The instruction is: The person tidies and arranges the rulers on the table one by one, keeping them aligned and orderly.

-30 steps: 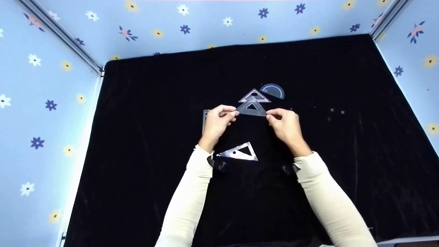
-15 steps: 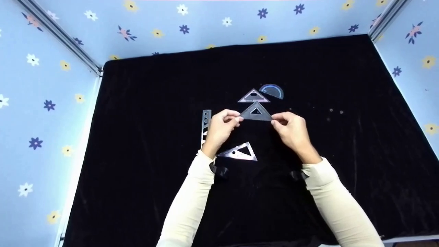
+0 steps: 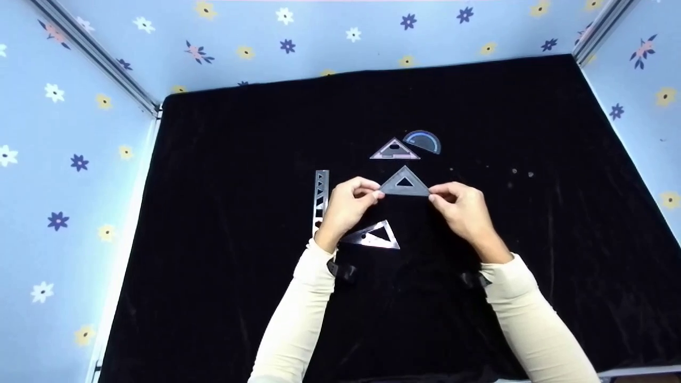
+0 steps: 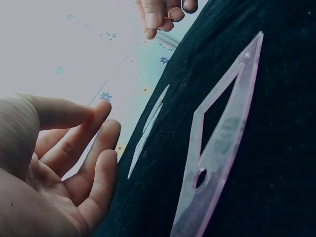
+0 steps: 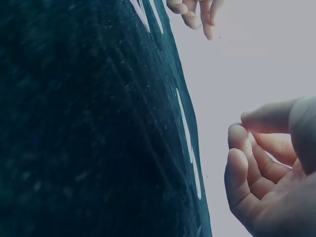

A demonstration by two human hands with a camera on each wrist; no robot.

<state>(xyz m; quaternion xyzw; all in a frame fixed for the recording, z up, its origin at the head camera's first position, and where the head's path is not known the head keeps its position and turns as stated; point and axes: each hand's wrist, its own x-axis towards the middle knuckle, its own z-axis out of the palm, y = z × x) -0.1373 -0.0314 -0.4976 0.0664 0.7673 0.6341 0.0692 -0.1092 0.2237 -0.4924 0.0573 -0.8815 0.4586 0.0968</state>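
Note:
In the head view a clear set square (image 3: 391, 189) with a triangular cut-out is stretched between both hands. My left hand (image 3: 348, 207) pinches its left corner between thumb and fingers, and my right hand (image 3: 463, 210) pinches the right corner. Just beyond it lies a pink-edged set square (image 3: 380, 156). A protractor (image 3: 424, 141) with a blue arc rests beside that one. Nearer the body lies a long, narrow set square (image 3: 392, 234), its left tip hidden by the left wrist; the left wrist view shows this purple-tinted set square (image 4: 217, 143) large. A clear straight ruler (image 3: 316, 194) lies left of my left hand.
Black cloth (image 3: 239, 170) covers the table. Blue flower-patterned walls (image 3: 319, 32) stand at the back and sides, with metal posts (image 3: 101, 53) at the corners. Several small pale specks (image 3: 514, 171) show on the cloth at the right.
Both hands have drawn the held set square towards the body and to the right, away from the pink-edged set square. More of the straight ruler shows beside my left hand.

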